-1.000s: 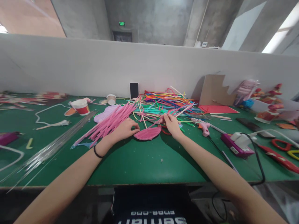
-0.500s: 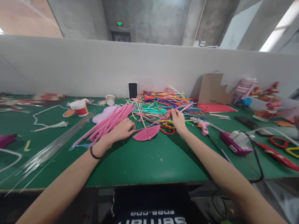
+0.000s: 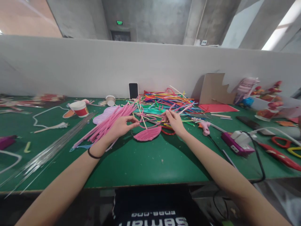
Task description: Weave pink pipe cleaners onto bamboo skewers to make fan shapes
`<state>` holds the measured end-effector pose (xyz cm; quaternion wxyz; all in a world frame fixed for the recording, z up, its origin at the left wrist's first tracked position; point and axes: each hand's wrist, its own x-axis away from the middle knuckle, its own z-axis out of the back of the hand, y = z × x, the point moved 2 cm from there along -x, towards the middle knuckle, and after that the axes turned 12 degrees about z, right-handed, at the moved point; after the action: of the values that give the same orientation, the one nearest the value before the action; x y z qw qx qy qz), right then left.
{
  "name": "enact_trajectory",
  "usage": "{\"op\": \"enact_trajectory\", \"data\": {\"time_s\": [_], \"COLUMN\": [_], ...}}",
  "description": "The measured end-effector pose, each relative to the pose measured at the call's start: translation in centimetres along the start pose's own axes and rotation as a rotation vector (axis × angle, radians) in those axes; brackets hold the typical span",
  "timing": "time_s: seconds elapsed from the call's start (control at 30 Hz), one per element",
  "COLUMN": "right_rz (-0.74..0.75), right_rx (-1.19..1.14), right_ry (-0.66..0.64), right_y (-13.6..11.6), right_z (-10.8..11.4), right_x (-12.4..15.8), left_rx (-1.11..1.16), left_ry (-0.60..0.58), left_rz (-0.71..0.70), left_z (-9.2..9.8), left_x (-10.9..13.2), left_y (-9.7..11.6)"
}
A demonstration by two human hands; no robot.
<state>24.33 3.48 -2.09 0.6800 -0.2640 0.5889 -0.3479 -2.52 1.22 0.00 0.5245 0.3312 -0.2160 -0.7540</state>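
A pink pipe cleaner (image 3: 150, 127) runs in a shallow curve between my two hands, just above a pink fan-shaped half disc (image 3: 147, 134). My left hand (image 3: 124, 125) pinches one end with thumb and finger. Further along to the right, my right hand (image 3: 174, 121) grips it between closed fingertips. A thin pale stick (image 3: 142, 115) reaches from the half disc toward the back. Beside and partly under my left hand lies a bundle of pink pipe cleaners (image 3: 109, 122). Red-handled scissors (image 3: 168, 132) lie partly behind my right hand.
Behind my hands spreads a pile of multicoloured pipe cleaners (image 3: 164, 102). A phone (image 3: 133, 91) leans on the partition. To the right are a pink glue gun (image 3: 205, 127) and a purple power strip (image 3: 236, 147) with cables. A paper cup (image 3: 80, 109) and clear thin rods (image 3: 50, 153) are left.
My left hand has risen slightly and moved right, and my right hand has shifted left. The pipe cleaner between them now bows downward. The half disc has hardly moved.
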Motion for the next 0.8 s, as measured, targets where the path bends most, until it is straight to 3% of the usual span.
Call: {"op": "enact_trajectory", "data": {"time_s": [0.23,0.57,0.8], "right_rz": [-0.085,-0.111,-0.167], "right_rx": [-0.179,-0.211,-0.327], "right_ry": [-0.062,-0.181,-0.224], "right_y": [-0.5,-1.8,-2.3], "right_z": [-0.9,-1.8,-2.4], "right_x": [0.3,1.0,1.2], "left_rx": [0.291,0.469,0.558], "left_ry": [-0.069,-0.16,-0.245], "left_rz": [0.084,0.085,0.166], "left_z": [-0.1,-0.9,-1.7], "left_x": [0.0,0.4,0.4], "left_y": [0.2,0.9,0.4]}}
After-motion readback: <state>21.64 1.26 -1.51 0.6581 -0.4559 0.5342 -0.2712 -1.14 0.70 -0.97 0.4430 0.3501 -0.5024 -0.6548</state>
